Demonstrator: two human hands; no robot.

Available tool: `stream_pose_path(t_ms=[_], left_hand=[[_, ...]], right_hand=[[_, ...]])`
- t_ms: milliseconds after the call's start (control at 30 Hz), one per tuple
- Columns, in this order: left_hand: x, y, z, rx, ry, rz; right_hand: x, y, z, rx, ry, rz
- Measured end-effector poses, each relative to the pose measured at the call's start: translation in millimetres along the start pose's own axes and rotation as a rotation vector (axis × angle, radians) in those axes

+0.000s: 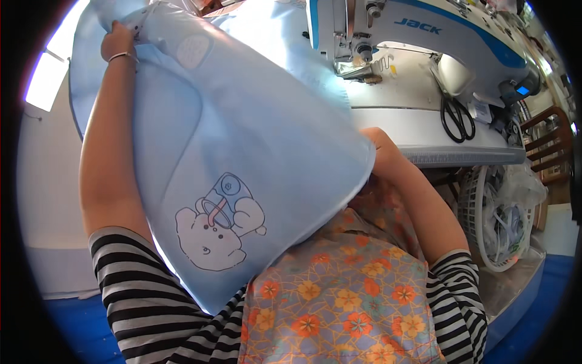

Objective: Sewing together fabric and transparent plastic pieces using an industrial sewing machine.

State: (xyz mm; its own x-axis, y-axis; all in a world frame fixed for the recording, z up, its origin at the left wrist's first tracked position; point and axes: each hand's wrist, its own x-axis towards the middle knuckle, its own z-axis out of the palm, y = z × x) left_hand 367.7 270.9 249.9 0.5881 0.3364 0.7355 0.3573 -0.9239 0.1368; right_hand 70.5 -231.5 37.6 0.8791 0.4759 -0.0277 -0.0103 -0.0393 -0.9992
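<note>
A large light-blue fabric sheet (pixel 260 127) with a printed cartoon bear spreads across my lap and the left part of the sewing table. My left hand (pixel 118 42), a bracelet at its wrist, reaches far out to the upper left and is closed on the fabric's edge. At the right corner of the sheet, my right hand (pixel 380 148) is closed on the fabric, its fingertips partly hidden under the cloth. Just beyond the sheet stands a white and blue sewing machine (pixel 424 30); its presser foot area (pixel 362 70) is lit, and the cloth lies beside it.
Black-handled scissors (pixel 458 118) lie on the machine table (pixel 388 124) at right. Below the table stands a white plastic basket (pixel 476 212) with scraps and a clear bag. A wooden chair (pixel 548 133) is at the far right. I wear a floral apron (pixel 339 297).
</note>
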Motion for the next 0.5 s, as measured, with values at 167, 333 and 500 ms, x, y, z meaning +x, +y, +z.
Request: stream_pose_path(t_ms=[167,333,500], left_hand=[[68.8,11.8,-18.7,0.527,0.028,0.383],[133.1,8.1,34.0,0.497,-0.026,0.580],[30.6,-8.6,159.9,0.329,-0.644,0.957]], right_hand=[[19.1,0.4,-17.2,-0.129,-0.003,-0.052],[39.6,3.2,-26.9,-0.105,0.044,-0.113],[52.4,8.0,-36.0,-0.257,0.060,-0.135]])
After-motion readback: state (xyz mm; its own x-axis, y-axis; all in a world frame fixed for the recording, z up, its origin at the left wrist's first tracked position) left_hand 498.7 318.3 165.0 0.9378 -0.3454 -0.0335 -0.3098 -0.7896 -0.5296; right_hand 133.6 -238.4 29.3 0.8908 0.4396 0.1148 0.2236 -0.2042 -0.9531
